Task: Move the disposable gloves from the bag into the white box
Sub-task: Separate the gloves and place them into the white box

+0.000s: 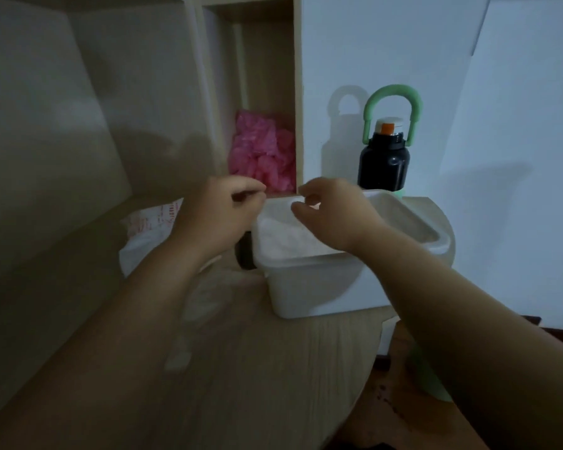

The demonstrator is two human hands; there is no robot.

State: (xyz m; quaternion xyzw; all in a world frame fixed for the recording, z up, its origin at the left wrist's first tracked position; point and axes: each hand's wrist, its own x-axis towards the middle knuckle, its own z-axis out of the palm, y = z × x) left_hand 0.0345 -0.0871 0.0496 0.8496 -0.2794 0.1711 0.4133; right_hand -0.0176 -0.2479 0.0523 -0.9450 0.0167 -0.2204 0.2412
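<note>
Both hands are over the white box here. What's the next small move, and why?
Probably lower both hands and let go. The left hand and right hand hover pinched above the white box, seemingly stretching a thin clear glove whose film already hangs inside it; the film is hard to make out. The printed bag lies left of it.

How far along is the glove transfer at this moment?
Done: a heap of clear gloves already lies in the white box. In hand: the left hand and right hand pinch above it, seemingly on thin film. Left: the printed bag beside it; its contents are unclear.
</note>
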